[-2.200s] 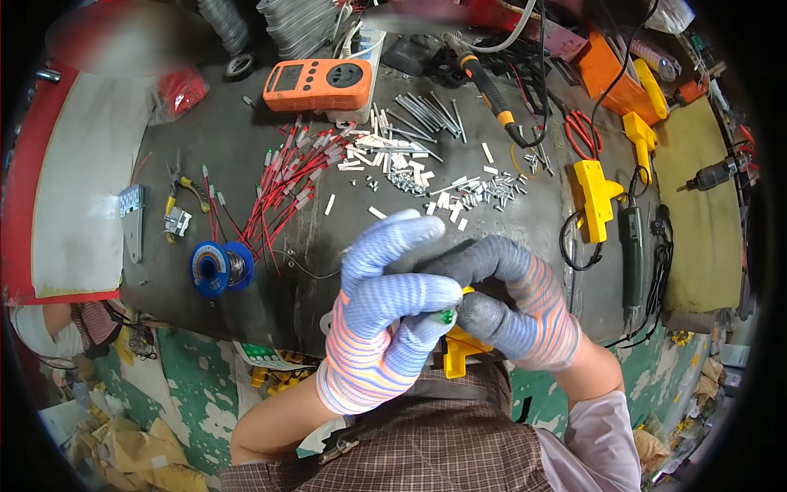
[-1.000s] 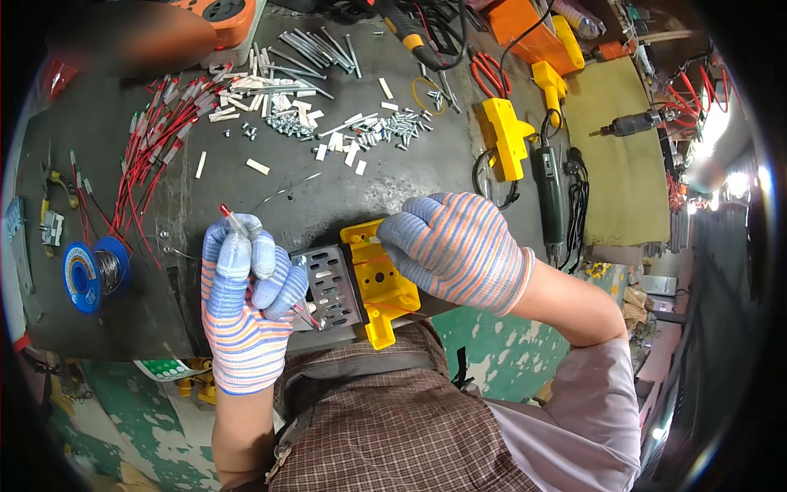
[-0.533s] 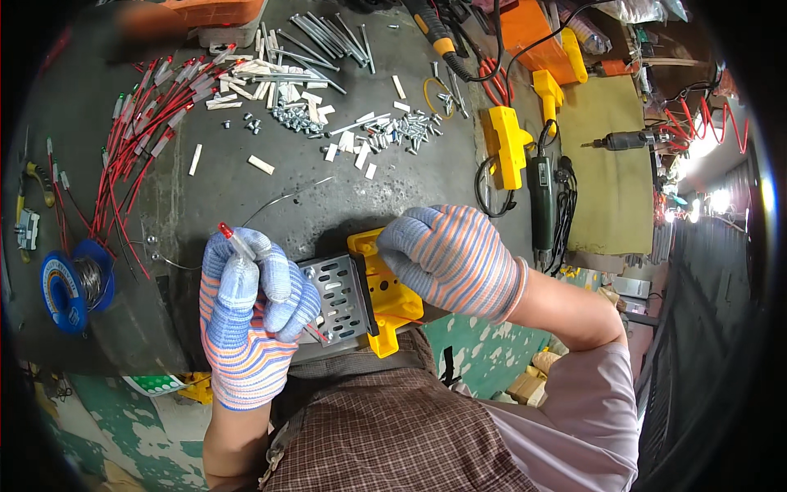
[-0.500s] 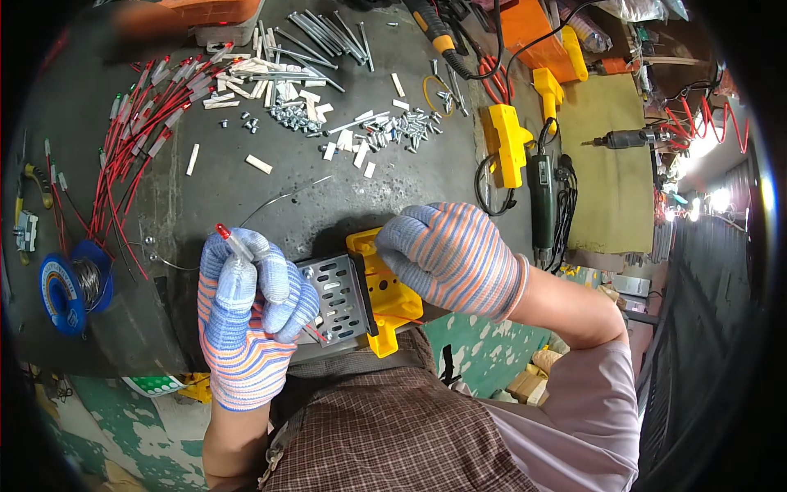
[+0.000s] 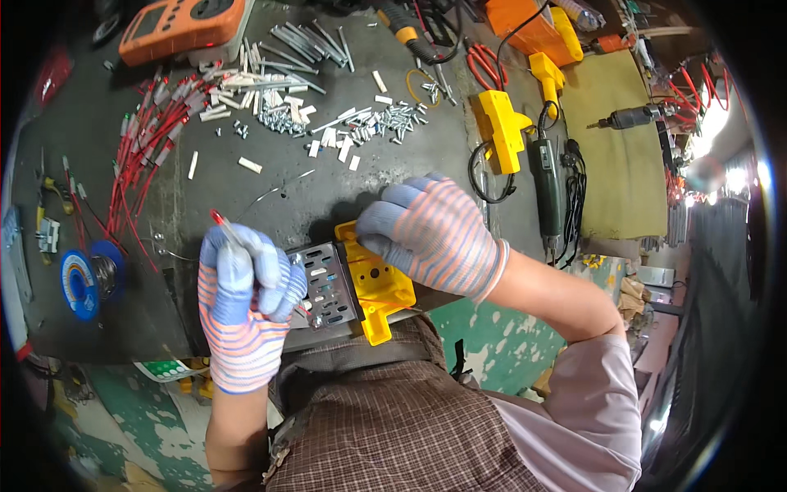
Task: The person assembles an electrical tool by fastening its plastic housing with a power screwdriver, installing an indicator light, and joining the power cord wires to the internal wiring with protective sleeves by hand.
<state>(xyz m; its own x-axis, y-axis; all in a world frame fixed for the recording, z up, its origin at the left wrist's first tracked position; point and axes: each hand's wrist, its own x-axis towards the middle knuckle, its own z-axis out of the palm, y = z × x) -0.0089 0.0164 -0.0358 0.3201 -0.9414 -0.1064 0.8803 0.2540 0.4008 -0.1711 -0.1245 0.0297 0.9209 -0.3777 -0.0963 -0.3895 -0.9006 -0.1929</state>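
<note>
My left hand [image 5: 252, 287], in a striped knit glove, is closed in a pinch on a small indicator light [image 5: 227, 227] with a red tip and a clear sleeve. Beside that hand lies a slotted metal plate [image 5: 334, 283], and a bit of red wire shows below the fingers. Against the plate's right side sits a yellow plastic housing [image 5: 373, 283] with holes in it. My right hand [image 5: 434, 234], gloved alike, is curled closed over the housing's upper right edge. Its fingertips are hidden, so whatever they hold cannot be made out.
Red-wired indicator lights [image 5: 152, 135] are heaped at left, above a blue solder spool [image 5: 79, 283]. Screws [image 5: 398, 120], white sleeves and long bolts [image 5: 303, 45] lie at the far middle. An orange meter [image 5: 180, 29] stands far left; a dark green power tool [image 5: 546, 193] lies right.
The view has shifted, bringing the orange meter further into sight. The red-tipped light stays in my left hand. My right hand has shifted slightly left over the yellow housing.
</note>
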